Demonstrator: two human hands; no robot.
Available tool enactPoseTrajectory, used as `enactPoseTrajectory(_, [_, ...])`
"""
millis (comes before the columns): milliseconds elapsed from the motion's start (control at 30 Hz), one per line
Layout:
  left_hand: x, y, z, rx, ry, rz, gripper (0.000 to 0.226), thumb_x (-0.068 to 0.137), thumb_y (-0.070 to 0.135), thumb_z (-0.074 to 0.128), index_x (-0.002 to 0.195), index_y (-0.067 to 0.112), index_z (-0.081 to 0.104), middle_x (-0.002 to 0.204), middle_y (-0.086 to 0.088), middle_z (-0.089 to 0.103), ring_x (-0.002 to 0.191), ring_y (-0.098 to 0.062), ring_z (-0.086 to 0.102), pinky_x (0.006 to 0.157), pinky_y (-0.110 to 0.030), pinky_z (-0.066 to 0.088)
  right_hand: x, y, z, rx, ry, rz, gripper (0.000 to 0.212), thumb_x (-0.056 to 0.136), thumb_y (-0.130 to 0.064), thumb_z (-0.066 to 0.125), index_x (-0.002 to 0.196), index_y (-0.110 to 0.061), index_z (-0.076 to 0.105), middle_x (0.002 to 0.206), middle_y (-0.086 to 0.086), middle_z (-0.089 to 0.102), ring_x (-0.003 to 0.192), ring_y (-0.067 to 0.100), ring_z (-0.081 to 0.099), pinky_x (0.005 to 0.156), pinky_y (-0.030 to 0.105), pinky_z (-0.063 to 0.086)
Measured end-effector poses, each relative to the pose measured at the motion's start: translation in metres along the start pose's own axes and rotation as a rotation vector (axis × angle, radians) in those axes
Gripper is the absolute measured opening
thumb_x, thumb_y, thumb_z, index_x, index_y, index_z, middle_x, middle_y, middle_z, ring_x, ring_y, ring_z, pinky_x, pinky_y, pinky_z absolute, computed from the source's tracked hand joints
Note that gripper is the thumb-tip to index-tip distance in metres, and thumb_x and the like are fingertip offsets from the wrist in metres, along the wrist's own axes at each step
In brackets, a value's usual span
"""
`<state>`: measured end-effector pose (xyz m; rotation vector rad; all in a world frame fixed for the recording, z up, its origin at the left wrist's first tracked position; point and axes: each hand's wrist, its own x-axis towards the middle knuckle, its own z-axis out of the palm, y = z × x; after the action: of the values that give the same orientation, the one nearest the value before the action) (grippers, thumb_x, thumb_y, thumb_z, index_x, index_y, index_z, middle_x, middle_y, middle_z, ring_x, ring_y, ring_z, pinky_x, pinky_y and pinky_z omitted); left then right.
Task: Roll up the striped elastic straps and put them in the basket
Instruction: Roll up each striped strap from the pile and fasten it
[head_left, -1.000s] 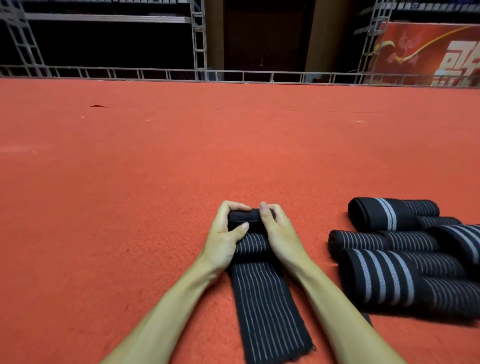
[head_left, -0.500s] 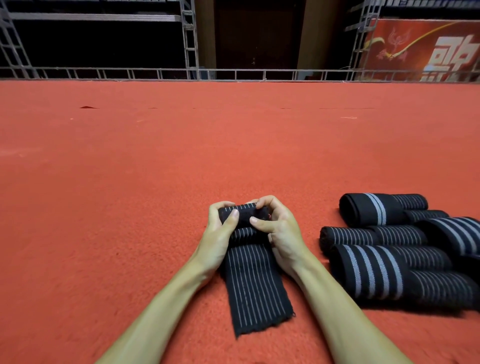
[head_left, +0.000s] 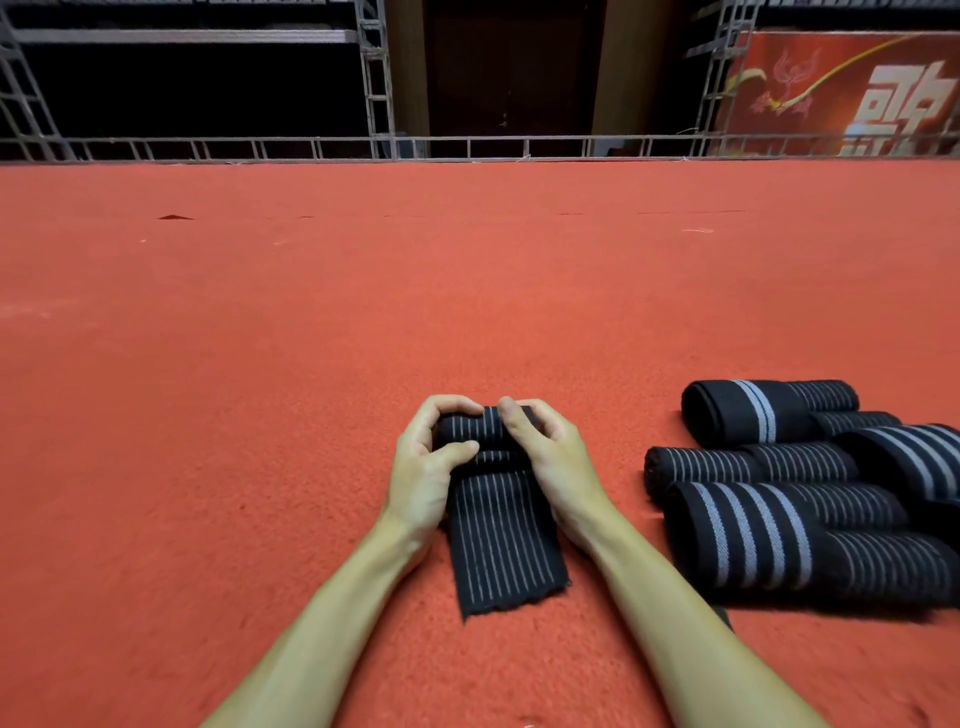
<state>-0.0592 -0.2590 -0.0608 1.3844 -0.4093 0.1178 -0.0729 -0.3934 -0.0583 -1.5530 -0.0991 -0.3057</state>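
Head view: our left hand (head_left: 422, 467) and right hand (head_left: 553, 460) curl fingers (head_left: 451, 405) round the rolled end of the striped strap (head_left: 498, 540) on the red carpet (head_left: 260, 415). Soft and springy, we judge; pinch the roll's edges tight.

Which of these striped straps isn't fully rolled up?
The strap gripped by the left hand and right hand: its flat tail lies on the carpet, toward the person. The pile on the right is all complete rolls.

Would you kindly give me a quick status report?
Left hand, right hand grip strap; tail unrolled. Rolled straps beside, right. No basket in view.
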Motion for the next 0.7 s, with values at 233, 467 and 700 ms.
enactPoseTrajectory(233, [-0.005, 0.001, 0.002, -0.137, -0.128, -0.109, 0.045, 0.075, 0.017, 0.057, 0.118, 0.028, 0.054, 0.097, -0.002, 0.061, 0.088, -0.013, 0.060, 0.078, -0.028, 0.049, 0.000, 0.001, -0.003, 0.155, -0.018, 0.009, 0.020, 0.078, -0.024, 0.073, 0.095, -0.015, 0.067, 0.085, 0.001, 0.065, 0.080, 0.011, 0.059, 0.073, 0.024, 0.048])
enactPoseTrajectory(467, [-0.001, -0.001, 0.010, -0.082, 0.089, -0.073, 0.023, 0.089, 0.027, 0.061, 0.104, 0.011, 0.052, 0.092, -0.003, 0.061, 0.080, -0.005, 0.060, 0.075, -0.021, 0.050, 0.000, 0.001, -0.003, 0.185, -0.041, 0.053, 0.044, 0.073, -0.034, 0.080, 0.109, -0.016, 0.062, 0.097, 0.004, 0.069, 0.087, 0.013, 0.064, 0.077, 0.026, 0.052])
enactPoseTrajectory(700, [0.007, 0.001, -0.001, -0.196, 0.410, -0.179, 0.022, 0.097, 0.034, 0.049, 0.102, 0.013, 0.051, 0.093, -0.003, 0.064, 0.079, -0.012, 0.064, 0.072, -0.029, 0.051, -0.002, 0.006, 0.003, -0.191, -0.130, 0.035, 0.024, 0.084, -0.017, 0.073, 0.104, -0.021, 0.060, 0.086, 0.012, 0.074, 0.078, 0.021, 0.070, 0.075, 0.043, 0.055])
